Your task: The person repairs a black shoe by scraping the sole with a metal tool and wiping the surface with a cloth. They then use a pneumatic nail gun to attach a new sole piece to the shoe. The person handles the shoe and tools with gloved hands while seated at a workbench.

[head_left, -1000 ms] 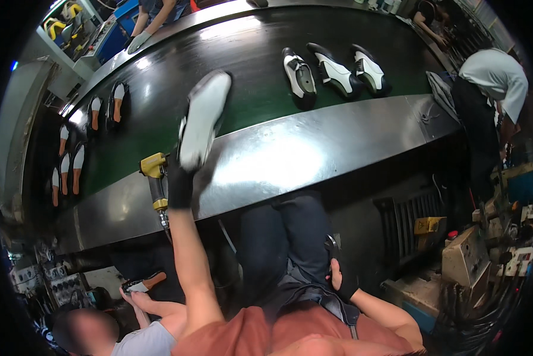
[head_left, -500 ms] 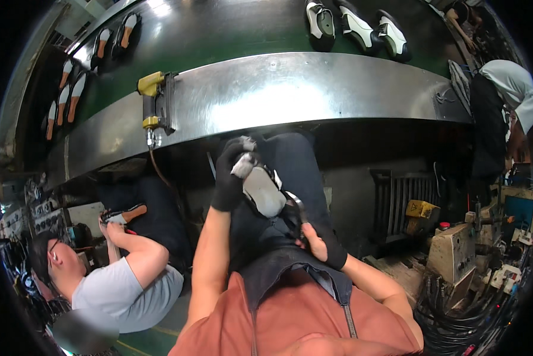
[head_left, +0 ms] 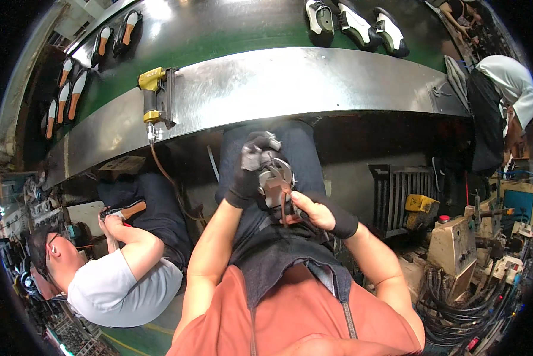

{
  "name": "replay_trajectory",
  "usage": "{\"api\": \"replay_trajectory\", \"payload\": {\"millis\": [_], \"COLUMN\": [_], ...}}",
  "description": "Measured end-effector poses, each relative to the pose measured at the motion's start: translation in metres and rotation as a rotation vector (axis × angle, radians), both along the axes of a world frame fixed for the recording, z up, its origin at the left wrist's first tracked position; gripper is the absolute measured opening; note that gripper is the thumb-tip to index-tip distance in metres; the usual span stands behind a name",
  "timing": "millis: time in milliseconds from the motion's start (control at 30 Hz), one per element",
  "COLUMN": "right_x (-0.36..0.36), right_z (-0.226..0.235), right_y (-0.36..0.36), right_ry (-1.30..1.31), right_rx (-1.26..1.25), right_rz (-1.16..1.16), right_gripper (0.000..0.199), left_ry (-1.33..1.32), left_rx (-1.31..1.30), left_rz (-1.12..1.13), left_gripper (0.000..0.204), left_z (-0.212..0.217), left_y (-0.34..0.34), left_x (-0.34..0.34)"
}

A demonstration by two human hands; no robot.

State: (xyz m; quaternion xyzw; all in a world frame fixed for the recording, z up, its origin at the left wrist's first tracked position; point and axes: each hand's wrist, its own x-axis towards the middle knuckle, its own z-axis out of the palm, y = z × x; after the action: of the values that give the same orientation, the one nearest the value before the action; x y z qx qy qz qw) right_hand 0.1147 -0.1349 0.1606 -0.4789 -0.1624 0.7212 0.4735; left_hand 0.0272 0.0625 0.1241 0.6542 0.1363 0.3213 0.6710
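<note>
My left hand (head_left: 248, 172), in a dark glove with grey fingertips, is closed round a black-and-white shoe (head_left: 271, 194) above my lap. The shoe's pale sole side faces up, and its far end is hidden by the fingers. With my right hand (head_left: 318, 215), in a dark glove with bare fingers, I grip the reddish handles of metal pincers (head_left: 286, 176). Their curved jaws lie over the sole, close to my left fingers. Blur hides whether the jaws bite on anything.
A metal-edged bench (head_left: 266, 80) runs ahead, bearing a yellow-and-black air nailer (head_left: 152, 95) with a hose. Shoes (head_left: 355, 26) stand on its green belt, right and far left. At left a co-worker (head_left: 124, 285) handles another shoe (head_left: 130, 211). Machinery with cables (head_left: 456, 249) stands at right.
My right hand has brought the pincers up and left, from beside the shoe to over its sole. My left hand and the shoe have shifted slightly right.
</note>
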Motion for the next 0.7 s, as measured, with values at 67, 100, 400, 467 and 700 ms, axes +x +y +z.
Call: {"api": "replay_trajectory", "payload": {"millis": [67, 100, 400, 467, 700], "right_x": [0.013, 0.022, -0.012, -0.027, 0.002], "right_z": [0.003, 0.009, -0.058, -0.074, -0.045], "right_y": [0.002, 0.007, 0.01, 0.017, 0.013], "right_ry": [-0.136, -0.103, -1.181, -1.146, -0.199], "right_rx": [0.037, 0.019, 0.17, 0.203, 0.193], "right_rz": [0.057, 0.059, -0.244, -0.308, -0.199], "right_gripper": [0.053, 0.051, 0.041, 0.039, 0.046], "left_ry": [0.019, -0.05, 0.045, -0.008, -0.059], "left_rx": [-0.055, -0.128, -0.15, -0.069, -0.106], "left_rz": [0.032, -0.008, 0.144, 0.153, 0.129], "left_gripper": [0.035, 0.023, 0.021, 0.024, 0.03], "left_z": [0.004, -0.001, -0.028, -0.037, -0.028], "left_y": [-0.016, -0.011, -0.01, -0.002, -0.002], "left_x": [0.007, 0.011, 0.022, 0.028, 0.021]}}
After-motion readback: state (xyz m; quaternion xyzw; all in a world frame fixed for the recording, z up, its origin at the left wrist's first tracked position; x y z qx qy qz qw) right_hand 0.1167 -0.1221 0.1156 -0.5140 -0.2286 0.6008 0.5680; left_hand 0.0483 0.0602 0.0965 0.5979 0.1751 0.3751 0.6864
